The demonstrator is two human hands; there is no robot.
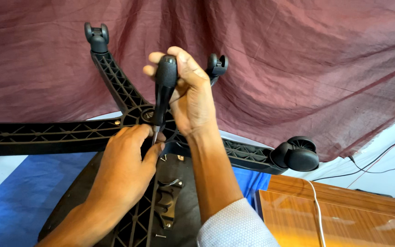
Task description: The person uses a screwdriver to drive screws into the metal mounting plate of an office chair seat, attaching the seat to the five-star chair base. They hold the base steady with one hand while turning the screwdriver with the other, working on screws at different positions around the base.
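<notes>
Gripping the black handle of a screwdriver (164, 89), the right hand (189, 93) is clenched around it, fingers wrapped over the top and the tool held nearly upright with a slight tilt. Its metal shaft descends to the hub (143, 114) of an upturned black chair base (46, 135), the landmark for all positions below. The left hand (125, 167) lies just below the hub, its fingertips (154, 145) pinched around the lower shaft near the tip; whether a screw is held there cannot be told.

Ribbed plastic arms radiate from the hub: one runs leftward to the frame edge, one rises to the upper left and ends in a caster (96, 37), a third ends in a caster (217, 65) partly hidden behind the right hand, and a fourth runs to the lower right, ending in a larger-looking caster (298, 154). Another ribbed arm extends downward between the forearms.

Below the hub lies a dark panel (181, 201) bearing a metal bracket (168, 203), with a loose screw (160, 236) near its lower end. A maroon cloth (298, 59) hangs behind the base. To the lower right of the base stands a wooden cabinet (344, 219), crossed by a white cable (317, 206). A blue mat (19, 196) lies to the lower left.
</notes>
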